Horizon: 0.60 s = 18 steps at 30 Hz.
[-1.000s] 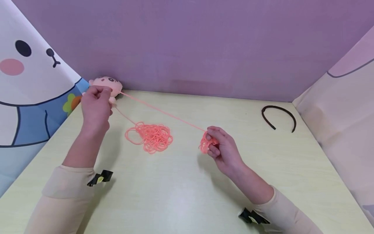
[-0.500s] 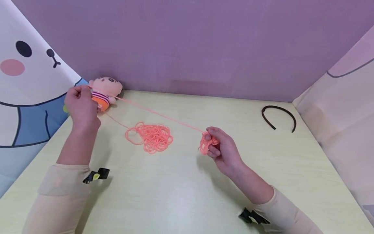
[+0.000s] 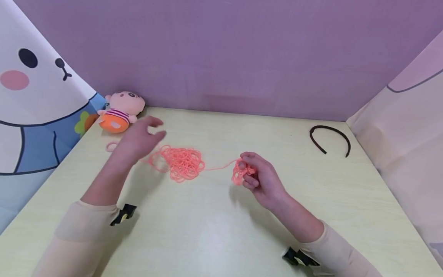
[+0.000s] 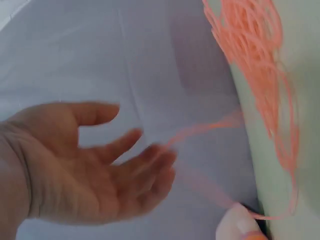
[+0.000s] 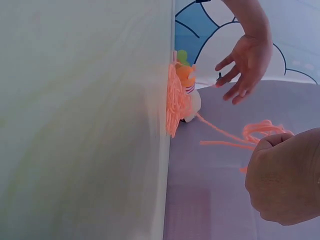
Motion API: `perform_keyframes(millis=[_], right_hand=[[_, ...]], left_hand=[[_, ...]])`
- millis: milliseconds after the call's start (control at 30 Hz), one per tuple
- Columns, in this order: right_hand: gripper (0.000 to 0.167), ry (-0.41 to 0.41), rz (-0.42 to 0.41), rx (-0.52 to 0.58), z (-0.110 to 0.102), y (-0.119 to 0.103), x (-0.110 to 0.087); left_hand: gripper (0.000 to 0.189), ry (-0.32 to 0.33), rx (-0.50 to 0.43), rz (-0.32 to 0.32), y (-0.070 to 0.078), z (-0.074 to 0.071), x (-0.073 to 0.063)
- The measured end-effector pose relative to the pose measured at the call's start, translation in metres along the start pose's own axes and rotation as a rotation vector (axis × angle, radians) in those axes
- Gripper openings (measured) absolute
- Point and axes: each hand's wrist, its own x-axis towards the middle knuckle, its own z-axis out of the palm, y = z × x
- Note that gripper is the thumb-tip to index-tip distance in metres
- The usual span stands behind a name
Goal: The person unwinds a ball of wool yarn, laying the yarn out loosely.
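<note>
A loose pile of coral-pink string [image 3: 183,163] lies on the table, left of centre. My right hand [image 3: 264,179] pinches a small gathered bundle of the same string [image 3: 238,173] above the table, and a slack strand runs from it to the pile. My left hand [image 3: 138,138] is in the air at the pile's upper left, thumb and index finger apart. In the left wrist view its fingers [image 4: 125,145] are spread, with a blurred strand [image 4: 200,130] by the fingertips. A small string loop [image 3: 111,146] shows beside the left wrist.
A plush doll [image 3: 121,107] in a striped top and orange bottoms leans in the back left corner. A dark headband-like arc [image 3: 332,132] lies at the right. A purple backdrop [image 3: 242,57] rises behind the table [image 3: 214,231].
My left hand went left with the strand pulled taut, then loosened its grip and swung right toward the pile. The strand went slack. My right hand stayed nearly still, still pinching the bundle.
</note>
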Motion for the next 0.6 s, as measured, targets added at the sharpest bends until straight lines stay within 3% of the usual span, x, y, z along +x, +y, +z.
perform_keyframes(millis=[67, 133, 233, 333, 433, 500, 600], right_hand=[[0.006, -0.003, -0.001, 0.001, 0.000, 0.000, 0.000], [0.006, -0.006, -0.002, 0.003, 0.000, 0.000, 0.000], [0.006, -0.015, 0.005, 0.006, 0.000, 0.000, 0.000], [0.007, -0.030, 0.015, 0.009, 0.000, 0.000, -0.001], [0.008, -0.055, 0.026, 0.005, 0.000, 0.001, -0.001], [0.009, -0.076, 0.031, -0.007, 0.000, 0.001, -0.001], [0.011, -0.116, 0.037, -0.032, 0.000, 0.001, -0.002]], left_hand=[[0.042, -0.113, 0.047, 0.039, 0.006, 0.007, -0.003], [0.035, -0.171, 0.079, 0.081, 0.011, 0.013, -0.006], [0.025, -0.160, 0.108, 0.181, 0.019, 0.027, -0.010], [0.019, -0.153, 0.054, 0.316, 0.028, 0.047, -0.017], [0.020, -0.234, -0.064, 0.428, 0.037, 0.068, -0.024], [0.025, -0.306, -0.136, 0.445, 0.042, 0.080, -0.030], [0.029, -0.378, -0.224, 0.403, 0.046, 0.091, -0.035]])
